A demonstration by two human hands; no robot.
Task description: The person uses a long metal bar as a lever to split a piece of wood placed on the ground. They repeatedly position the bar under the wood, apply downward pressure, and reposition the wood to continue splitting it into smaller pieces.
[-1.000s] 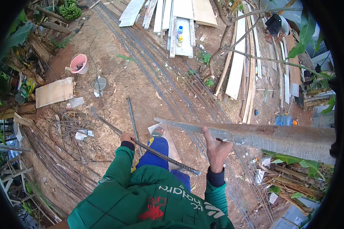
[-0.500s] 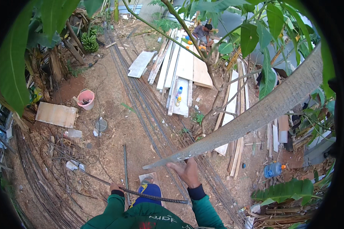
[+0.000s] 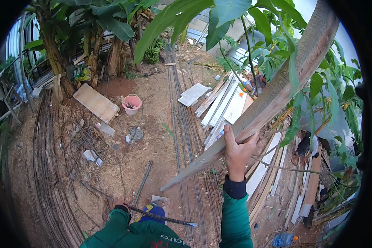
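A long grey-brown wooden plank (image 3: 273,91) slants from the lower middle up to the upper right, close to the camera. My right hand (image 3: 238,157) grips it from below, its thumb pointing up along the near edge and the fingers partly hidden behind the wood. Low in view, my left hand (image 3: 120,202) is closed around a ribbed steel rebar (image 3: 163,218), which lies across the front of my body with one end out to the right. A dark green pipe (image 3: 143,182) lies on the ground just beyond the rebar.
Long rebars (image 3: 45,165) run along the ground at left and more (image 3: 180,124) through the middle. A pink bucket (image 3: 131,111) stands near a plywood sheet (image 3: 96,102). Boards (image 3: 219,107) are stacked beyond the plank. Leafy branches (image 3: 293,99) hang close at right; two people crouch beyond.
My right hand has risen and moved right, still on the plank, which now slopes more steeply. My left hand stays on the rebar. The view has swung left, shifting the ground things rightward.
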